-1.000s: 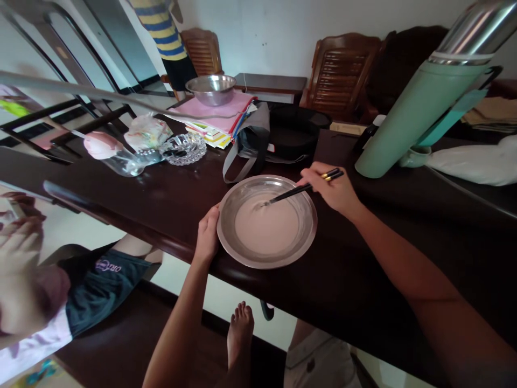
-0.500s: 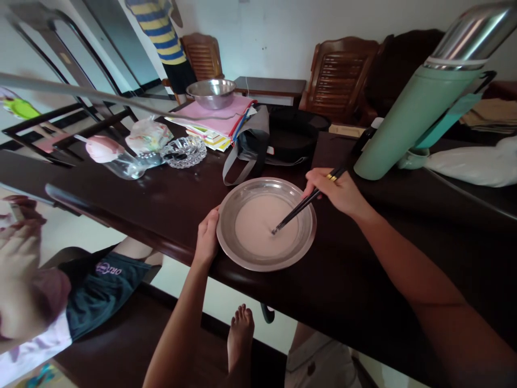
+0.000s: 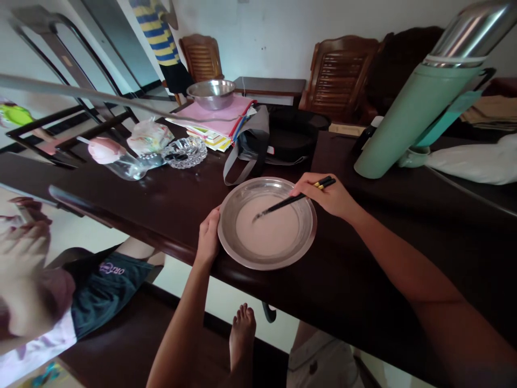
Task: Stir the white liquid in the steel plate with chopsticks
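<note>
A round metal bowl [image 3: 226, 245] stands near the front edge of the dark table, with a pale pinkish-beige liquid [image 3: 274, 231] in it. My left hand [image 3: 209, 234] grips the bowl's left rim, the thumb on top and the other fingers mostly hidden. Pinched in my right hand [image 3: 323, 194] is a pair of black chopsticks [image 3: 283, 203] with gold bands. They slant down to the left, and their tips dip into the liquid left of the bowl's middle.
A tilted green thermos [image 3: 416, 118] stands at right. Behind the bowl are a black bag [image 3: 291, 134], papers under another metal bowl [image 3: 212, 94], and a glass ashtray [image 3: 186, 152]. A seated person [image 3: 109, 285] is at left; someone in a striped shirt [image 3: 157, 32] stands farther back.
The chopstick tips have moved left and slightly toward the far side through the liquid, and my right hand has shifted left with them. My left hand stays on the rim.
</note>
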The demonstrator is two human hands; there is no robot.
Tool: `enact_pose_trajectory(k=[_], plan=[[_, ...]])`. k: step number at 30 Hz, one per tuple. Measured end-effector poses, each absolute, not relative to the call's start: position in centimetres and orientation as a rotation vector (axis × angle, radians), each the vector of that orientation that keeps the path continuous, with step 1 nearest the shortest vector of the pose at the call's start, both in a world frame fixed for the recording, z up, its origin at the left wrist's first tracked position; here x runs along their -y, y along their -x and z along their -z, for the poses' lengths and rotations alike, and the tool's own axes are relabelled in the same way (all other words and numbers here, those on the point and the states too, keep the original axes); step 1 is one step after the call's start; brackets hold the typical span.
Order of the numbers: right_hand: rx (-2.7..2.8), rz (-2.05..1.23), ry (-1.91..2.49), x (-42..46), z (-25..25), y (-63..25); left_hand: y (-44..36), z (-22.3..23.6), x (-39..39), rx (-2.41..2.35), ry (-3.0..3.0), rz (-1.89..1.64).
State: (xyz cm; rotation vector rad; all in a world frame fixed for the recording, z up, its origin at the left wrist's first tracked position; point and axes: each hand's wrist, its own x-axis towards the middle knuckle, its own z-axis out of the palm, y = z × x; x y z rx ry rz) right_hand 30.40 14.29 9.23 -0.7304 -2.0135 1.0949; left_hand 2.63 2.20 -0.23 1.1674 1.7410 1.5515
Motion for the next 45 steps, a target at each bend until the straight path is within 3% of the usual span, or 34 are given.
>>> enact_pose_trajectory(k=[3,8,14,19,24,29,34,39,45], plan=[[1.938,-0.944,0.807,-14.4,-9.25,-30.59,-2.59,0.32,-2.21,-1.733,-1.165,-1.549],[2.067,-1.1,0.698,-14.04,-9.22,-30.47,-2.6,0.18,-2.19,-1.733,-1.171,-1.547],[1.957,-0.963,0.81,-14.14,-9.29,-30.56,-2.72,-0.01,-2.15,-1.742,-1.172,-1.536],[2.089,-1.138,0.684,-13.77,-9.43,-30.4,-2.73,0.0,-2.09,-1.742,-1.161,-1.542],[1.968,-0.93,0.818,-14.06,-9.65,-30.6,-2.68,0.2,-2.15,-1.731,-1.157,-1.548],[2.08,-1.095,0.705,-13.84,-9.66,-30.53,-2.68,0.15,-2.14,-1.742,-1.151,-1.544],[1.994,-0.911,0.822,-14.02,-9.76,-30.68,-2.63,0.21,-2.1,-1.748,-1.165,-1.524],[2.094,-1.081,0.697,-13.91,-9.63,-30.63,-2.6,0.23,-2.1,-1.758,-1.164,-1.532],[1.996,-0.978,0.811,-13.96,-9.62,-30.64,-2.7,0.07,-2.08,-1.76,-1.153,-1.53]])
